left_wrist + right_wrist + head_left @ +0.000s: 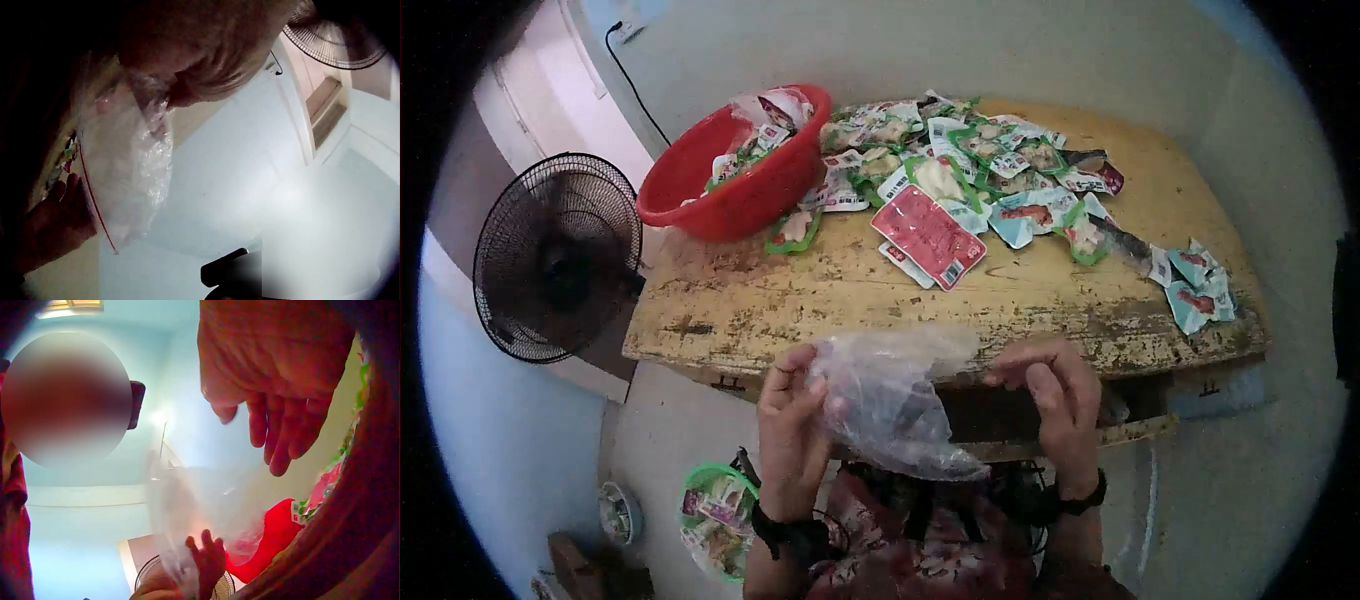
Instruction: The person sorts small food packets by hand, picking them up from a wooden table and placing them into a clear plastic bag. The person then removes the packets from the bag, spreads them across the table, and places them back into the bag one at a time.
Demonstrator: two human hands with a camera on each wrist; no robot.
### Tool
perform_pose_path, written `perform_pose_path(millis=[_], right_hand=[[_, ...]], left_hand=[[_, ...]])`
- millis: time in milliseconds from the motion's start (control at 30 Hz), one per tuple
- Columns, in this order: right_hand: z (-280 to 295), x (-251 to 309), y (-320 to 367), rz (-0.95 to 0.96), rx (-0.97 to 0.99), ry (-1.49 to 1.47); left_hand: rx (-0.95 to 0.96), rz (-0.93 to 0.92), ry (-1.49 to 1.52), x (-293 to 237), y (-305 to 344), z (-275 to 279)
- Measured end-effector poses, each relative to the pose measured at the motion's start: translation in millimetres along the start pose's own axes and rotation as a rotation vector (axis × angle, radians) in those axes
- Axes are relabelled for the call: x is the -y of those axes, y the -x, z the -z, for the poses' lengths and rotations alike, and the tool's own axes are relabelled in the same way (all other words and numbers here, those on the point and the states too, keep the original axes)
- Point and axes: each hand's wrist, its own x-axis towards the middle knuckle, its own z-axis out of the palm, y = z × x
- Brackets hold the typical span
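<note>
A clear plastic bag [890, 400] hangs limp over the table's front edge, pinched at its left side by my left hand [792, 430]. In the left wrist view a red line runs along one edge of the bag [131, 169]. My right hand [1060, 400] is held to the right of the bag, with nothing in it. Its fingers [281, 434] are extended and loosely bent in the right wrist view. Beyond the bag, a flat red packet [928, 235] lies on the worn yellow table [800, 300], partly over another packet.
A red basin [730, 215] with packets stands at the table's back left. Many small sealed food packets [1025, 215] are heaped along the back. Under the table's front edge is an open drawer [1120, 430]. A fan [558, 260] stands left; a green basket [720, 520] sits on the floor.
</note>
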Motion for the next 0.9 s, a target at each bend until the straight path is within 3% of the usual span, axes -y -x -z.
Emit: perform_pose_path(millis=[100, 200, 333, 467, 500, 567, 600, 700, 833, 900], right_hand=[[4, 0, -2, 0.016, 0.249, -0.136], [-12, -3, -1, 0.130, 0.369, 0.070], [-43, 4, 12, 0.038, 0.253, 0.084], [-36, 5, 9, -0.427, 0.133, -0.101], [-34, -8, 8, -0.330, 0.133, -0.139], [-27, -8, 7, -0.404, 0.282, -0.124], [-24, -6, 6, -0.443, 0.359, -0.116], [-21, 7, 7, -0.485, 0.138, -0.080], [-16, -2, 5, -0.429, -0.061, -0.317], [-19, 0, 2, -0.392, -0.145, -0.397]], left_hand=[[-0.036, -0.110, 0.000, 0, 0, -8], [-0.025, -0.155, -0.104, 1, 11, -17], [0.011, -0.233, -0.194, 22, 13, -8], [0.101, -0.125, -0.163, 20, 4, 6], [0.147, -0.048, -0.096, 14, 5, 2], [0.233, 0.104, 0.046, 2, 9, -12], [0.175, 0.060, 0.004, 2, 7, -12], [0.000, -0.053, -0.135, 9, -2, 3], [-0.033, -0.111, -0.386, 3, -5, 9], [-0.070, -0.239, -0.583, 4, -6, 0]])
